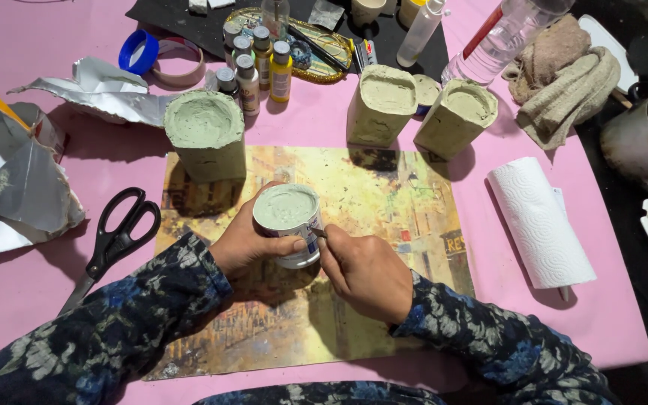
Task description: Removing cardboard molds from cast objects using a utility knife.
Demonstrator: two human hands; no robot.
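My left hand (245, 244) grips a small round tub (288, 219) coated in pale green paste, holding it over a painted mat (384, 202). Against the tub's right side, my right hand (365, 270) pinches a thin tool (318, 232) whose tip touches the tub. Three green-coated containers stand at the mat's far edge: a round one (205, 142) at the left, a square one (381, 103) in the middle and another (457, 116) to its right. Both my sleeves are dark with a blue floral print.
Black scissors (118, 240) lie left of the mat on the pink table (24, 292). Crumpled foil (16, 187) sits far left, a paper towel roll (538, 221) at the right. Small paint bottles (260, 67), tape rolls (159, 56), a plastic bottle (500, 37) and cloths (564, 82) crowd the back.
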